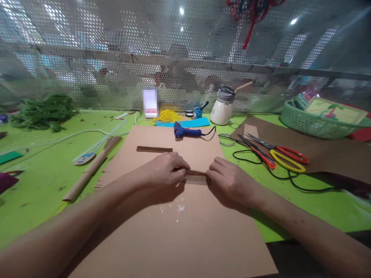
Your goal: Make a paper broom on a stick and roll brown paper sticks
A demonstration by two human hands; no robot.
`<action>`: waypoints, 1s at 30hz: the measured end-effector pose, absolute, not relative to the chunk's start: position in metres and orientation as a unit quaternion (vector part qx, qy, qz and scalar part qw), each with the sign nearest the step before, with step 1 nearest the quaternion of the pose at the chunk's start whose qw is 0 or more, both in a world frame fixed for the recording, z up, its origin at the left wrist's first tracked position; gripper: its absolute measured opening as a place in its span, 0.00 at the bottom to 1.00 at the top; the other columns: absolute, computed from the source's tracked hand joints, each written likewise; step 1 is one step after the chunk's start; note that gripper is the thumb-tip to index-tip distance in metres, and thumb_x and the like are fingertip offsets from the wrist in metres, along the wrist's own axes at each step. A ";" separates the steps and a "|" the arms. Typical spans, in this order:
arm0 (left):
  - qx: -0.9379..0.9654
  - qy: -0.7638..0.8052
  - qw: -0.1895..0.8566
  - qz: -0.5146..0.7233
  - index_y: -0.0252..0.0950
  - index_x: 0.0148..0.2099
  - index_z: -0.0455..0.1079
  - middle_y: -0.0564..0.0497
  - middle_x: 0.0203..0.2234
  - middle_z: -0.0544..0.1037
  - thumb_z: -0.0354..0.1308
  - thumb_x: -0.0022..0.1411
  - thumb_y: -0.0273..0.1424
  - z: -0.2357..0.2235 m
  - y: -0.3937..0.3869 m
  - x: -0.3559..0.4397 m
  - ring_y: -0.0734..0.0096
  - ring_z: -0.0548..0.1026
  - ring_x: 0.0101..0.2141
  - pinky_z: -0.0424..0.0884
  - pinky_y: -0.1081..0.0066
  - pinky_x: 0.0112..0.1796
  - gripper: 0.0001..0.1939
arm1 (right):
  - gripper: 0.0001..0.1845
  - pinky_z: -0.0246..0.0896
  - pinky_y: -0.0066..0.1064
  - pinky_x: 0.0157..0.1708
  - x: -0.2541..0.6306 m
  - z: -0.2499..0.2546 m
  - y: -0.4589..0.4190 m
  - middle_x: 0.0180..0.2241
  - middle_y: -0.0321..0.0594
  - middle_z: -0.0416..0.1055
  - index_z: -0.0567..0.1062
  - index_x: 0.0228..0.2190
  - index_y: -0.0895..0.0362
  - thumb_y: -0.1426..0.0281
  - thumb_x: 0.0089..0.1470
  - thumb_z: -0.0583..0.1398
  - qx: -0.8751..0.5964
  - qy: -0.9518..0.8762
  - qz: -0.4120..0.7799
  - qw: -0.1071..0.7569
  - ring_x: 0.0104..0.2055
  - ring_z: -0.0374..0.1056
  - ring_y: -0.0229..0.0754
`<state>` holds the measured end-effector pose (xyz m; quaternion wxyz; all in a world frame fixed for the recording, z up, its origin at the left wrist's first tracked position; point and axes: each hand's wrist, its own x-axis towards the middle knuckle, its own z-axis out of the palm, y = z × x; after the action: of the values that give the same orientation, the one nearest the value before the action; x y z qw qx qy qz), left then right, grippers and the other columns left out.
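Observation:
Between my two hands stretches a thin brown strip [197, 172], held just above a large tan sheet of card [174, 239]. My left hand [165, 170] pinches its left end between thumb and fingers. At the other end, the fingers of my right hand [227, 177] are closed on it as well. Beyond my left hand lies a small stack of similar brown strips [154, 149]. A blue glue gun [187, 132] rests on its side at the card's far edge. Shiny clear spots [180, 206] mark the card nearer to me.
At right lie yellow-and-red-handled scissors [286, 159], a red-handled tool [261, 154] and black cord. Behind them is a green basket [315, 125]. A white jug [222, 110] stands at the back. Left are a rolled brown tube [87, 175] and green strands [43, 112].

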<state>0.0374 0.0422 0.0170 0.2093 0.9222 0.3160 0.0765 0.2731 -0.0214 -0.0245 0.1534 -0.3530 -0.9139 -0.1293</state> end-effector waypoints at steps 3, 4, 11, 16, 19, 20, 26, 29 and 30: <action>0.898 0.335 0.286 0.021 0.35 0.26 0.67 0.54 0.21 0.68 0.44 0.66 0.34 0.026 0.041 0.039 0.73 0.63 0.24 0.58 0.73 0.26 0.18 | 0.12 0.50 0.37 0.31 0.265 -0.017 -0.025 0.26 0.42 0.63 0.70 0.24 0.60 0.82 0.57 0.54 -0.334 -0.918 -0.148 0.154 0.31 0.53 0.43; 0.890 0.335 0.310 0.007 0.35 0.26 0.65 0.55 0.20 0.66 0.44 0.66 0.36 0.027 0.041 0.038 0.74 0.62 0.23 0.57 0.73 0.25 0.19 | 0.12 0.50 0.37 0.31 0.263 -0.015 -0.026 0.26 0.43 0.63 0.70 0.24 0.60 0.82 0.57 0.54 -0.321 -0.921 -0.154 0.157 0.31 0.53 0.44; 0.774 0.306 0.554 -0.006 0.36 0.33 0.71 0.52 0.27 0.76 0.49 0.66 0.41 0.030 0.042 0.028 0.71 0.70 0.27 0.63 0.73 0.30 0.17 | 0.16 0.51 0.37 0.30 0.257 -0.002 -0.023 0.27 0.45 0.65 0.74 0.26 0.61 0.81 0.61 0.51 -0.276 -0.927 -0.194 0.162 0.31 0.53 0.45; 0.649 0.290 0.703 -0.003 0.37 0.35 0.72 0.51 0.25 0.79 0.51 0.66 0.39 0.030 0.036 0.030 0.69 0.75 0.27 0.67 0.71 0.33 0.14 | 0.17 0.53 0.38 0.30 0.257 -0.005 -0.021 0.27 0.46 0.66 0.74 0.26 0.60 0.80 0.62 0.50 -0.272 -0.928 -0.194 0.166 0.31 0.53 0.46; 0.634 0.313 0.707 0.008 0.36 0.35 0.71 0.52 0.22 0.79 0.53 0.65 0.38 0.027 0.035 0.034 0.68 0.76 0.27 0.69 0.68 0.36 0.12 | 0.16 0.55 0.39 0.31 0.259 -0.009 -0.020 0.29 0.47 0.67 0.75 0.28 0.61 0.80 0.62 0.50 -0.284 -0.926 -0.166 0.186 0.32 0.55 0.46; 0.632 0.318 0.707 0.014 0.36 0.35 0.71 0.52 0.21 0.78 0.53 0.65 0.37 0.025 0.035 0.034 0.68 0.76 0.26 0.69 0.67 0.36 0.11 | 0.16 0.57 0.39 0.32 0.259 -0.011 -0.020 0.29 0.48 0.68 0.75 0.29 0.61 0.80 0.62 0.50 -0.292 -0.925 -0.149 0.194 0.32 0.55 0.46; 0.709 0.365 0.602 0.034 0.35 0.36 0.70 0.52 0.22 0.78 0.51 0.64 0.35 0.013 0.037 0.037 0.67 0.76 0.28 0.68 0.70 0.32 0.10 | 0.09 0.64 0.38 0.41 0.263 -0.012 -0.019 0.38 0.47 0.71 0.74 0.39 0.60 0.78 0.58 0.56 -0.374 -0.842 0.072 0.382 0.41 0.65 0.45; 0.791 0.368 0.488 0.023 0.35 0.37 0.71 0.51 0.26 0.78 0.50 0.63 0.34 0.015 0.033 0.040 0.68 0.74 0.28 0.65 0.72 0.29 0.11 | 0.09 0.64 0.35 0.41 0.260 -0.007 -0.018 0.39 0.44 0.73 0.75 0.40 0.59 0.75 0.59 0.57 -0.428 -0.786 0.169 0.413 0.40 0.68 0.42; 0.814 0.364 0.452 0.026 0.35 0.37 0.72 0.51 0.27 0.78 0.49 0.63 0.33 0.016 0.032 0.041 0.69 0.74 0.29 0.65 0.73 0.30 0.11 | 0.08 0.64 0.33 0.39 0.258 -0.005 -0.019 0.37 0.42 0.74 0.76 0.38 0.58 0.73 0.60 0.57 -0.441 -0.782 0.203 0.390 0.38 0.69 0.41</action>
<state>0.0408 0.0315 0.0159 0.4520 0.8140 0.3639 0.0264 0.2584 -0.0186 -0.0052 0.3902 -0.4412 -0.7822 0.2030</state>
